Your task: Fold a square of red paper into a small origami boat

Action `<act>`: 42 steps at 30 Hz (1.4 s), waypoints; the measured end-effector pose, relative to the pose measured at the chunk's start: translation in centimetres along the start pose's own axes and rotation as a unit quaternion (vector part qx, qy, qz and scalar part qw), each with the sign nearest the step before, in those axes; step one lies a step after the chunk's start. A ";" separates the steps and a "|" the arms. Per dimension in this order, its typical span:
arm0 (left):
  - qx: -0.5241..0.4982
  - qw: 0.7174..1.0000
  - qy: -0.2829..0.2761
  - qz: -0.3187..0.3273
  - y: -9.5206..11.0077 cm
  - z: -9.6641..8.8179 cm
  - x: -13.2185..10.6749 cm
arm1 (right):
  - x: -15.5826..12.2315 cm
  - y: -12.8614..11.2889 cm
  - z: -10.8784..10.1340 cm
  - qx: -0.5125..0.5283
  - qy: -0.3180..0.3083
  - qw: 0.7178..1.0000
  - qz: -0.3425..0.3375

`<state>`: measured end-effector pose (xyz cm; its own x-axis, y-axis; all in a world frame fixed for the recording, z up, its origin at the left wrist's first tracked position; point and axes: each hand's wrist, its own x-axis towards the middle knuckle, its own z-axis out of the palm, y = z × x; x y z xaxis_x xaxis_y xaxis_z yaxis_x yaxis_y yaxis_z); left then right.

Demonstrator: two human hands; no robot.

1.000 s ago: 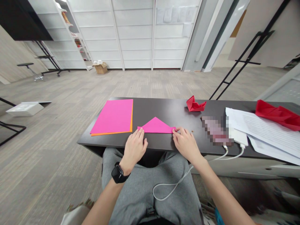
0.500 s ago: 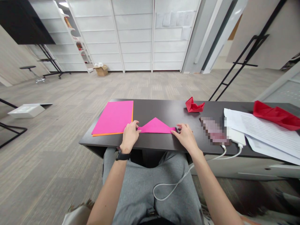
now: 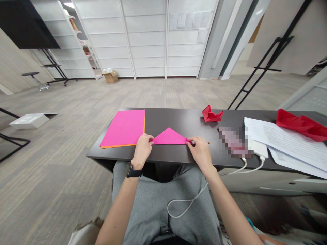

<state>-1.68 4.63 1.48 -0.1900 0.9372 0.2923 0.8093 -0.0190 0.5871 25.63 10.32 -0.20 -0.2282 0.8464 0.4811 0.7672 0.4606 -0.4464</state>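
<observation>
A pink sheet of paper [image 3: 169, 136], folded into a low triangle with a strip along its base, lies flat near the table's front edge, peak pointing away from me. My left hand [image 3: 143, 148] pinches its left end between thumb and fingers. At the right end, my right hand [image 3: 200, 150] grips the strip's tip, which bends up slightly between thumb and fingers. A stack of pink paper [image 3: 125, 127] with an orange sheet under it lies just left of my left hand.
On the dark table [image 3: 173, 117], a red folded paper boat [image 3: 212, 115] stands at the back. To the right lie a pixelated phone-like object [image 3: 234, 142], a white charger [image 3: 259, 149] with cables, printed sheets [image 3: 293, 144] and a larger red folded paper [image 3: 301, 126]. A white cable [image 3: 187, 204] loops over my lap.
My right hand has shifted slightly left and closed more over the right end of the folded paper, whose tip now bends. My left hand stays at the left end, fingers a little closer together.
</observation>
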 end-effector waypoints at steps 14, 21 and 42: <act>0.080 0.995 0.051 -0.013 0.8 0.9 -2.0 | -0.1 -0.6 -0.3 -0.039 -0.021 0.997 -0.060; 0.200 0.976 -0.001 0.084 0.9 0.5 -2.3 | -0.8 -1.0 -1.4 -0.141 -0.093 0.979 -0.114; 0.189 0.953 -0.072 0.227 0.2 -2.0 -4.4 | -1.6 0.8 -3.5 -0.170 -0.163 0.936 -0.262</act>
<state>-1.82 -0.17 1.79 0.2831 0.9008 0.3293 0.9375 -0.3323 0.1029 28.67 8.44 1.32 -0.7547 0.5905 0.2858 0.6325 0.7707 0.0779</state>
